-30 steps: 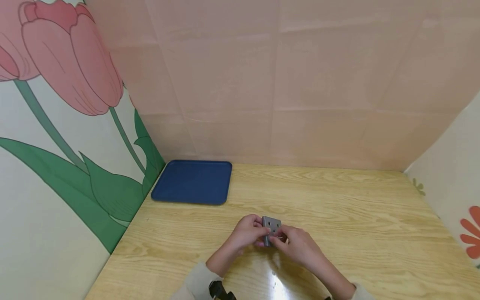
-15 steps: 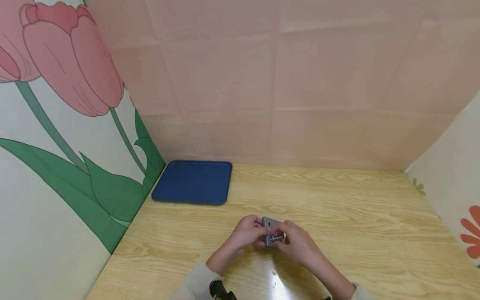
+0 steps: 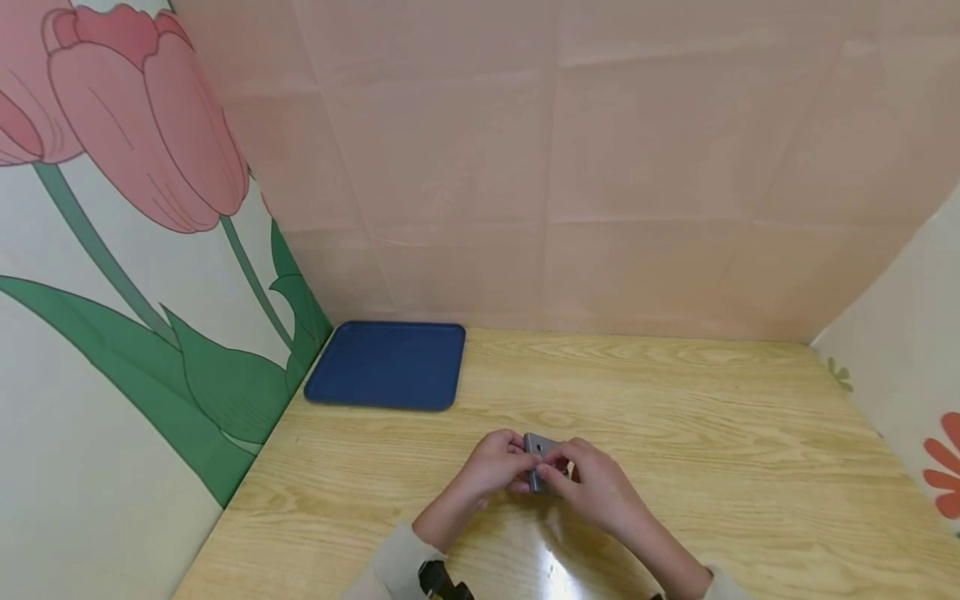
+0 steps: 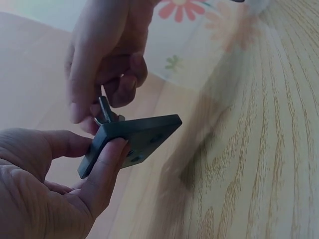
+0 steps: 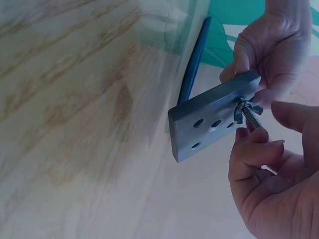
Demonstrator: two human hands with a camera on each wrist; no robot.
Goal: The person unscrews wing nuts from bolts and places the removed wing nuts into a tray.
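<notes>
My left hand (image 3: pixel 491 462) grips one end of a grey metal plate (image 5: pixel 182 132) with several round holes, thumb on one side and fingers on the other. The plate is held up off the table, tilted. From one hole near the gripped end sticks a threaded bolt (image 5: pixel 252 119) with a wing nut (image 5: pixel 239 116) on it, close against the plate's face. My right hand (image 3: pixel 600 492) has its fingers curled round the wing nut and bolt end. In the right wrist view the thumb tip lies just off one wing. Both hands partly cover the plate in the head view.
A blue tray (image 3: pixel 386 367) lies at the back left of the wooden table (image 3: pixel 675 417), near the pink back wall (image 3: pixel 600 167). A tulip-printed panel (image 3: pixel 150 250) borders the left side, and a white flowered panel (image 3: pixel 900 350) the right.
My right thumb and fingers have shifted about the wing nut, and half a second ago the bolt showed more plainly between them. The left hand and the plate have stayed in place.
</notes>
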